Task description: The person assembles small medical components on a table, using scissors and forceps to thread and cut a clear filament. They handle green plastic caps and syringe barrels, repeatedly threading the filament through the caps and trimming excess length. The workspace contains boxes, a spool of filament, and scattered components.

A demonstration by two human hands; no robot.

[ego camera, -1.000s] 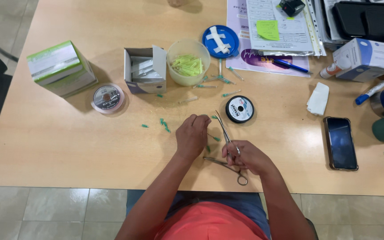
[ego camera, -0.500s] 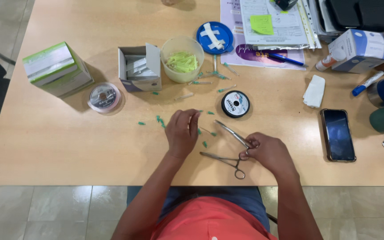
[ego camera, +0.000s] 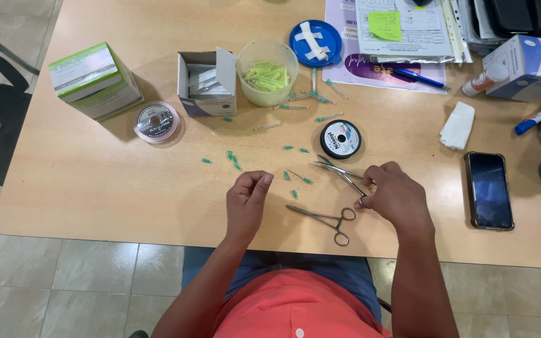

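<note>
Head view looks straight down on a pale wooden desk [ego camera: 95, 181] where a seated person in a coral shirt works. Both hands are apart, each busy with its own thing. The right hand [ego camera: 396, 197] is closed on the handle end of a pair of curved steel forceps [ego camera: 339, 172], whose tips point up and left toward a black spool of thread [ego camera: 340, 139] lying just beyond them. The left hand [ego camera: 247, 199] is pinched together at the fingertips, near a few small green needle caps [ego camera: 295, 188] scattered on the desk; whether it holds something that small I cannot tell. Between the two hands, nearer the desk's front edge, a second pair of forceps [ego camera: 327, 219] lies flat, its ring handles to the right and untouched.

Farther back stands a round plastic tub [ego camera: 268, 72] filled with yellow-green pieces, with an open grey cardboard box [ego camera: 208, 84] just beside it on the left and a blue lid [ego camera: 315, 42] to its right. A clear spool [ego camera: 156, 122] sits near a green and white box [ego camera: 95, 80] at the left. Off to the right lie a dark phone [ego camera: 488, 189], a folded white tissue [ego camera: 458, 125], and papers with a blue pen [ego camera: 417, 76] on them.
</note>
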